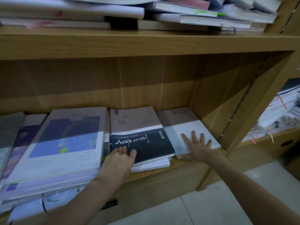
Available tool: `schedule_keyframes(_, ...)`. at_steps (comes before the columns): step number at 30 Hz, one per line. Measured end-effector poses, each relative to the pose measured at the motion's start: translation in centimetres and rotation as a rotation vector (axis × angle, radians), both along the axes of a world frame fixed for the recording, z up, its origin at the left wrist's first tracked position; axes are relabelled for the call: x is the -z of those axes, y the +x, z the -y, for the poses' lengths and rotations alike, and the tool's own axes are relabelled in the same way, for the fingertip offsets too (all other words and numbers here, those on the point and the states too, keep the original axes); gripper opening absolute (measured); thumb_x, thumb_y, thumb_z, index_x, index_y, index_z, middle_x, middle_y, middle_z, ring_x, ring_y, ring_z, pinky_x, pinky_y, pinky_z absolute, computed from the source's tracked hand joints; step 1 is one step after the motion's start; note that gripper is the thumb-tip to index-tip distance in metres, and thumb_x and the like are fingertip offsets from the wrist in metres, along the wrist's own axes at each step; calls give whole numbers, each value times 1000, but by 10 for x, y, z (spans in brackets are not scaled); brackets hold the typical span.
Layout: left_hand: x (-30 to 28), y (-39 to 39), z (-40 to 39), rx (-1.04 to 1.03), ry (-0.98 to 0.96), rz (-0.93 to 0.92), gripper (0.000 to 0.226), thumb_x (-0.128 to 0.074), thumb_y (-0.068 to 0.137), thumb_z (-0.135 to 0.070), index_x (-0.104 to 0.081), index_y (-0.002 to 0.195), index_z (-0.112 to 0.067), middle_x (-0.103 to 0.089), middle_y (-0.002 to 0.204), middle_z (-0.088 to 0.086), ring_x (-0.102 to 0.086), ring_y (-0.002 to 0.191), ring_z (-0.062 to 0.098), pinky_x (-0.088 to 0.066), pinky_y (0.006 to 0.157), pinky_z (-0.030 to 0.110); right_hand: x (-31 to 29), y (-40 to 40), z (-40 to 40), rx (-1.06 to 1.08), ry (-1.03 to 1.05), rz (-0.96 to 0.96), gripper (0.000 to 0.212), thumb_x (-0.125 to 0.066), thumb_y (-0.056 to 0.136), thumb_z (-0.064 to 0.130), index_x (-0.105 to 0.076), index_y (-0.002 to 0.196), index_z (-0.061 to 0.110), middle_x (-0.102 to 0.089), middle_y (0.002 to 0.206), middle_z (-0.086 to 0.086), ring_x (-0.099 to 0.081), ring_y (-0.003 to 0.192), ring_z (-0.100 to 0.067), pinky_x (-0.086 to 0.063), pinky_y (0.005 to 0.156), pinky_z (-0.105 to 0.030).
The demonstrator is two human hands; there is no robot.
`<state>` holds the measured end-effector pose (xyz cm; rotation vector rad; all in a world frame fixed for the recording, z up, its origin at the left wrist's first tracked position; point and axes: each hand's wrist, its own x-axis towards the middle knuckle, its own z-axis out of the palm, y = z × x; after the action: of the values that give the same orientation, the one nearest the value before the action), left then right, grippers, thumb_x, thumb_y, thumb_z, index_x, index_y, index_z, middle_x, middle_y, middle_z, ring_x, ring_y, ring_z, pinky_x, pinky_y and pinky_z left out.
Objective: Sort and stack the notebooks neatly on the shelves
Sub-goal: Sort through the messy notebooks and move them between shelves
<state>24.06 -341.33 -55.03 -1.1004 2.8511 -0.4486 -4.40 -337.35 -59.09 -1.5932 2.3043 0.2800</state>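
One head-worn view looks forward and down, close to the wooden shelf [146, 44].

The shelf [146, 44] is showing matt wood-grain board. The black book [142, 143] is wearing a smooth, faintly glossy cover. The white book [191, 127] is looking like matt paper. The floor [227, 200] is shining as smooth tile.

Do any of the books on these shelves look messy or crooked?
Yes. The top shelf books lie crisscrossed at different angles. Lower down, loose sheets poke out under the black and white book, and the left stack hangs over the shelf edge.
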Motion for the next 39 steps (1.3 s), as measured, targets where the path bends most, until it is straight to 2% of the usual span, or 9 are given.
schedule_keyframes(3,4,2,-1,-31,50,55,70,-92,8,-29,-68,71,-11,-61,55,7,-60,50,19,-50,49,23,-10,-16,5,-10,62,-21,114,-52,69,78,16,148,32,22,155,-10,14,141,-43,-4,111,-62)
schedule_keyframes(6,-5,2,-4,-107,120,102,58,-72,76,-35,-49,123,-12,-60,114,10,-58,106,21,-45,89,26,-19,-24,4,-3,101,-79,117,-56,70,75,12,149,21,12,155,-12,4,143,-38,-15,113,-54)
schedule_keyframes(8,-7,2,-1,-120,157,94,54,-56,91,-30,-30,135,-11,-44,133,10,-46,122,24,-38,98,29,-26,-16,0,-6,47,-39,109,-63,77,61,3,149,12,2,155,-15,-6,143,-34,-18,114,-45)
schedule_keyframes(12,-8,6,1,-157,195,36,58,-57,91,-17,-25,139,-11,-37,142,7,-35,133,24,-33,104,28,-25,27,-15,61,-398,372,46,-57,92,12,-45,134,2,-52,135,-15,-51,122,-25,-39,98,-22)
schedule_keyframes(16,-11,1,-8,-209,188,128,67,-55,86,3,-19,141,-8,-27,150,14,-19,141,38,-29,109,38,-30,77,-18,441,-510,1113,18,-48,97,16,-56,107,3,-57,106,-12,-59,93,-21,-56,69,-22)
schedule_keyframes(24,-2,13,-20,-178,148,74,70,-46,90,5,-8,147,-11,-8,154,24,-9,144,36,-11,116,39,-66,94,6,423,-796,945,27,-54,93,9,-56,119,10,-58,112,-2,-51,107,-18,-41,94,-34)
schedule_keyframes(29,-5,20,-27,-203,42,138,51,-39,96,-11,-18,142,0,-27,146,32,-13,140,44,22,104,46,-62,58,-8,574,-714,931,27,-50,93,3,-56,119,-3,-59,118,-18,-54,107,-29,-43,98,-43)
schedule_keyframes(32,-4,14,-29,-237,57,149,61,-43,94,-7,-10,144,5,-35,140,35,-19,139,43,23,101,45,-36,66,-23,550,-554,961,14,-54,92,4,-60,103,-3,-63,109,-21,-58,92,-26,-48,78,-33)
schedule_keyframes(39,-7,13,-32,-248,248,73,81,-50,85,4,3,146,2,-23,149,29,-12,143,35,6,118,41,-35,83,0,611,-628,1108,32,-52,93,2,-49,125,3,-55,115,-13,-51,106,-29,-47,91,-41)
